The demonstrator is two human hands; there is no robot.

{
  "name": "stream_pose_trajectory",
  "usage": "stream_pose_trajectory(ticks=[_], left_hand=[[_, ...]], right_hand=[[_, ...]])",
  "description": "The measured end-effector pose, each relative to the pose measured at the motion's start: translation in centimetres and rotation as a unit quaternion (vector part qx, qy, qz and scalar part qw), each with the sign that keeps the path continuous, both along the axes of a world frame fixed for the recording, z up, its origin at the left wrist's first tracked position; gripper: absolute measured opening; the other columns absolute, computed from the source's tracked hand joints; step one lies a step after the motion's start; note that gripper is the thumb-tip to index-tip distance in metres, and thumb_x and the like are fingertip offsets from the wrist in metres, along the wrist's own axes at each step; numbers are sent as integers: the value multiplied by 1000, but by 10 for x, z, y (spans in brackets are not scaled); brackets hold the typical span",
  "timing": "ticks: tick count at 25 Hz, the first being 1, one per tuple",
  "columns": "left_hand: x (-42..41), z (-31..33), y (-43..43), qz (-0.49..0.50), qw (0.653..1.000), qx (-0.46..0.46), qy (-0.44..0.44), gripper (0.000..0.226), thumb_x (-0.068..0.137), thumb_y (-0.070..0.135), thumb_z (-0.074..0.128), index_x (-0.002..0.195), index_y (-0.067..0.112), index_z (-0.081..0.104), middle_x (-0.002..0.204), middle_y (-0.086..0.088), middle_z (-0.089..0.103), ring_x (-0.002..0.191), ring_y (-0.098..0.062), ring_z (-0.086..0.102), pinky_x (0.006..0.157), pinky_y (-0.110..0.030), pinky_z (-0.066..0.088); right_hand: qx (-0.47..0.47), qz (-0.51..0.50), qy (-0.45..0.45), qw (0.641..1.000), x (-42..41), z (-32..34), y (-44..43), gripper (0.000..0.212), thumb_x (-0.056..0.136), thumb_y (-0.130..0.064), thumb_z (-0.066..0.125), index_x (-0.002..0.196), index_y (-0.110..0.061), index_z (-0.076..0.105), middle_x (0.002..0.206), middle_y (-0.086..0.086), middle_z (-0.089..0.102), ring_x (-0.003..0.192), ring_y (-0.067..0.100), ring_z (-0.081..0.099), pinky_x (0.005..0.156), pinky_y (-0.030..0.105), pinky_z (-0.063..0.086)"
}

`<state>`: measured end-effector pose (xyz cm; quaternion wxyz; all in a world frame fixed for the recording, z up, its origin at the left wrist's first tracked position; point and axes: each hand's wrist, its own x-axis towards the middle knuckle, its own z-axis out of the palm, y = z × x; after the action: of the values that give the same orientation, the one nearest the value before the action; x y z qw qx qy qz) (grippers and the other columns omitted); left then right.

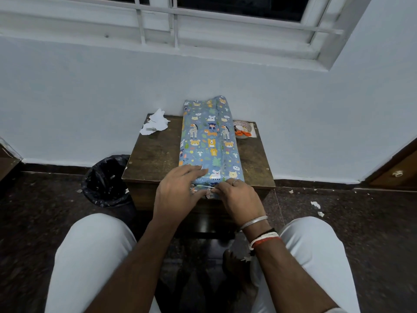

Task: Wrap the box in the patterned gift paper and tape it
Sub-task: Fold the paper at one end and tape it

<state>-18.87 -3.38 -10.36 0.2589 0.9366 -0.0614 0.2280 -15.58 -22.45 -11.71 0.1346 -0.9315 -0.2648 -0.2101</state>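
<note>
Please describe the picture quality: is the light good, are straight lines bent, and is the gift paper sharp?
Head view: the light is dim and bluish, and the window panes are black. Head view: the wide lens bows the window bars and sill. Head view: the wrapped box print is sharp, with a small shine on its near fold between the left hand and right hand.

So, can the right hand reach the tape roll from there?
Probably yes. The tape roll lies right of the box, on the side of the right hand, with bare table between them; only the scissors rest on it.
</note>
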Motion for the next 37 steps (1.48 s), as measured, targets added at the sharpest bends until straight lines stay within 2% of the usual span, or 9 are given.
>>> stream_pose_trajectory(ticks=[3,6,10,16,23,28,31,34,37], left_hand=[[3,0,-1,20,1000,-8,-10,50,68,33,93,115,28,78,116,11,75,111,-12,67,96,-26,49],[4,1,-2,31,999,-15,-11,43,71,32,91,112,31,79,114,13,76,111,-11,68,95,-21,44],[3,4,-2,37,999,-28,-2,36,74,36,89,109,33,79,111,15,76,107,-9,70,88,-20,45],[3,18,-2,53,998,1,14,42,77,45,85,117,39,73,103,14,77,95,-12,71,73,-22,43],[17,47,7,30,986,134,91,65,76,69,71,136,51,54,108,26,73,113,2,63,110,-40,32],[31,68,2,-28,968,215,124,62,80,67,62,138,50,52,111,19,66,110,-2,61,100,-38,37],[43,74,1,-81,954,239,163,61,80,64,61,138,50,48,112,15,56,112,-10,58,90,-37,42],[60,82,4,-118,937,229,236,68,72,63,69,134,54,42,104,17,50,108,-11,57,89,-37,48],[78,92,3,-134,918,230,295,78,58,68,81,124,54,42,94,16,52,91,-9,55,75,-33,44]], right_hand=[[-26,-12,-22,999,1,-1,2,25,77,-28,90,75,-15,68,63,2,61,52,27,62,36,28,42],[12,-18,-67,997,1,2,2,31,87,-42,73,79,-14,63,64,3,59,51,29,61,35,32,42],[-18,-66,-123,990,0,16,-3,37,85,-54,72,105,-24,70,90,-3,66,73,26,59,50,35,50],[6,-25,-50,998,16,20,-8,26,84,-48,77,105,-32,78,99,-14,69,84,25,52,64,41,52],[-37,-8,-36,999,21,33,-12,30,80,-58,77,101,-37,79,95,-16,67,89,22,56,74,41,48],[-51,30,7,998,31,40,-14,37,80,-66,66,101,-36,75,103,-17,66,96,17,55,83,39,49],[50,66,80,993,42,49,-22,45,86,-72,55,97,-35,79,94,-18,70,87,5,55,80,25,43],[233,-18,111,966,78,53,-32,33,92,-61,61,91,-33,79,86,-14,74,80,4,63,77,32,52],[234,-120,117,958,132,41,-42,22,91,-38,71,110,-30,76,107,-3,74,99,19,66,88,36,54]])
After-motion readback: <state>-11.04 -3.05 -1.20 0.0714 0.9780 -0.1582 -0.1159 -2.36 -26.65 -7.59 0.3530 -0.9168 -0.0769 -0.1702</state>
